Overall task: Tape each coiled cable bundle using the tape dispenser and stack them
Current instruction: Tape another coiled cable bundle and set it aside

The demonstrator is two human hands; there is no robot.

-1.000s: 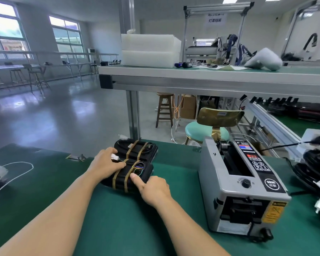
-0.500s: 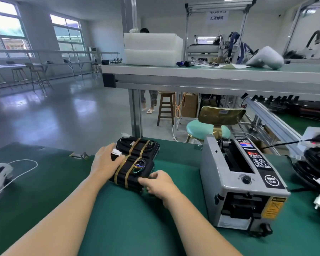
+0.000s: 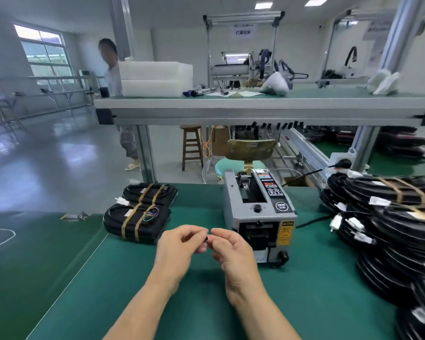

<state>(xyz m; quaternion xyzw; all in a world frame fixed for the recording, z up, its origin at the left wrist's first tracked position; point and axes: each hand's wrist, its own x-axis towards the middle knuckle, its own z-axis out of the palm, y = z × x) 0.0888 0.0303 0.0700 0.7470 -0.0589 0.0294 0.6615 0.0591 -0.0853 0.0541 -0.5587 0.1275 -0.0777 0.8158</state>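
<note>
Head view. Near taped bundle [image 3: 136, 225] and far taped bundle [image 3: 150, 193] lie one behind the other, left of centre on the table [image 3: 103, 298]. They sit clear of the tape dispenser [image 3: 258, 212], likely the finished lot. Cable pile [image 3: 390, 217] at right edge. Left hand [image 3: 179, 246] and right hand [image 3: 231, 251] hover mid-frame, forearms converging. Fingers curled, tips nearly meeting round a dark speck [image 3: 207, 238]; whether pinched, cannot tell.
</note>
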